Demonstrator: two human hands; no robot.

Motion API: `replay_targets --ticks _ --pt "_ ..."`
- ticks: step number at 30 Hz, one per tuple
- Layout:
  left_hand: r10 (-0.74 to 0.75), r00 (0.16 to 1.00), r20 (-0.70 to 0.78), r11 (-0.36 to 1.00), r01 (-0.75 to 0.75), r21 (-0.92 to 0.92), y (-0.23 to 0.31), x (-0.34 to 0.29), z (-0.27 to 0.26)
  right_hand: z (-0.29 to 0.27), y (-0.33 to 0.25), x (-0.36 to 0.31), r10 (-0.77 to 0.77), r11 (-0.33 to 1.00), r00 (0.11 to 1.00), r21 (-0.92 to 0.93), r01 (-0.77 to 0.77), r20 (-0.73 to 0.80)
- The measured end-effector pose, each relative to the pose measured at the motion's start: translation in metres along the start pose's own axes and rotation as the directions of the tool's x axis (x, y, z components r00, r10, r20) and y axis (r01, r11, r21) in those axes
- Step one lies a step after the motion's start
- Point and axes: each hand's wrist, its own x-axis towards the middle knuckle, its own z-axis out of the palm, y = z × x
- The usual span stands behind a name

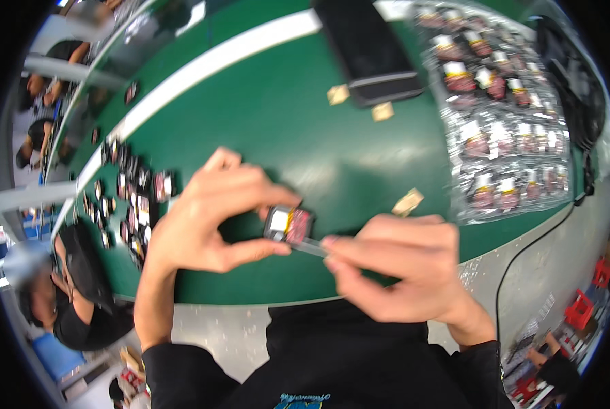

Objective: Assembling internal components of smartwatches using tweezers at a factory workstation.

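Note:
My left hand [209, 215] pinches a small flat rectangular part [289, 225], dark with a silver end and a reddish face, between thumb and fingers above the green table [284, 136]. My right hand [400, 266] grips a clear strip [310, 247] that hangs off the part's lower edge, thumb and forefinger pressed on it. Both hands meet over the table's near edge.
A cluster of several similar small parts [131, 198] lies at the left. A clear bagged sheet of more parts [502, 116] covers the right. A black tray [373, 48] sits at the back, tan paper scraps [408, 202] around. A seated person [73, 286] is at the left.

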Motion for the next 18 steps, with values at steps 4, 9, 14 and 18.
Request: replay_targets --ticks 4,9,14,18 --pt "-0.090 0.995 -0.040 0.996 0.091 0.019 0.010 0.000 0.003 0.005 0.011 -0.008 -0.072 0.976 0.997 0.206 0.065 0.030" --pt "-0.130 0.983 -0.130 0.991 0.126 -0.043 0.017 0.046 -0.017 0.000 0.011 -0.014 -0.092 0.962 0.991 0.267 0.064 0.095" --pt "0.146 0.985 -0.090 0.987 -0.151 -0.055 0.022 0.198 -0.025 -0.005 0.015 -0.012 -0.050 0.974 0.988 0.228 0.015 0.148" --pt "0.446 0.889 -0.098 0.892 -0.433 0.131 0.005 0.295 -0.005 -0.001 0.010 -0.007 -0.078 0.975 0.982 0.220 0.039 0.171"
